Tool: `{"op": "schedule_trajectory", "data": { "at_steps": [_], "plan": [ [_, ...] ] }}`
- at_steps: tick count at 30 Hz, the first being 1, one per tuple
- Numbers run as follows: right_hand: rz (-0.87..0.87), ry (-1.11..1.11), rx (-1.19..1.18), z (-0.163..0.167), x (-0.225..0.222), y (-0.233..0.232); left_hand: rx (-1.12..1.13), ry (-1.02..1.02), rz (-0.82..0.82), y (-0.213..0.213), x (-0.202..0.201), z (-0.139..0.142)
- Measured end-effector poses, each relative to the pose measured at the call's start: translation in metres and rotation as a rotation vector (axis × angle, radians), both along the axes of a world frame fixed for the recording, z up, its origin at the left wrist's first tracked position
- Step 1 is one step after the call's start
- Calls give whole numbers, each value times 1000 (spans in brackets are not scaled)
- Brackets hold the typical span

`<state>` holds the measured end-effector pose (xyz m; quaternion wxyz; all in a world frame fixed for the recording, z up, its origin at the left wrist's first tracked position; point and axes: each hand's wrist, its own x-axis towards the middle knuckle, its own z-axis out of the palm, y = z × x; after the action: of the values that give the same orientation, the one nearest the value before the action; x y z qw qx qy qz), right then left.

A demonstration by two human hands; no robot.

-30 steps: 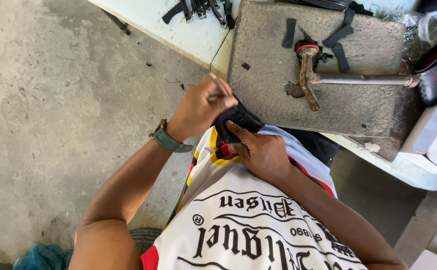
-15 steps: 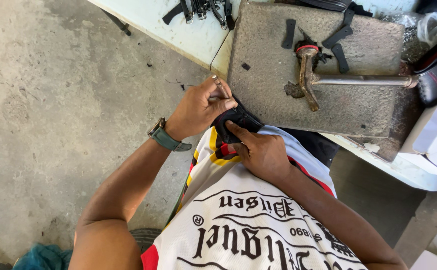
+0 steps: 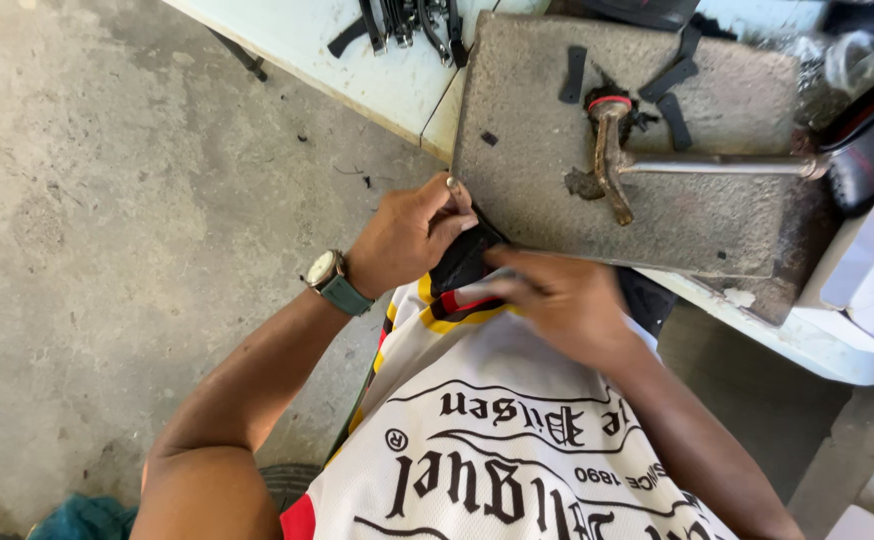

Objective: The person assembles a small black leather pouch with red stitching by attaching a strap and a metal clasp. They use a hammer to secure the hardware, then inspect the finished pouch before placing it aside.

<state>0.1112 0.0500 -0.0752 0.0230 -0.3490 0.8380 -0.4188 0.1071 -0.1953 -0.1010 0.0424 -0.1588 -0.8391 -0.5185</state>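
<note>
While both hands' fingers pinch one black piece point(image 3: 462, 262) | one hammer point(image 3: 657, 165) | one slab point(image 3: 557, 215)

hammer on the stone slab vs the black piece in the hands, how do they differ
The hammer is rusty metal with a long pale handle; the black piece looks dark and flat. The hammer lies untouched on the stone slab; the black piece is held at the slab's near edge by the left hand and right hand. The hammer shows whole; the piece is partly hidden by fingers.
</note>
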Motion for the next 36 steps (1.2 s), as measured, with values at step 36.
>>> {"op": "schedule_trajectory", "data": {
  "at_steps": [36],
  "plan": [
    [-597,637,537,155,-20,127,-266,222,18,30,55,23]
  ]
}}
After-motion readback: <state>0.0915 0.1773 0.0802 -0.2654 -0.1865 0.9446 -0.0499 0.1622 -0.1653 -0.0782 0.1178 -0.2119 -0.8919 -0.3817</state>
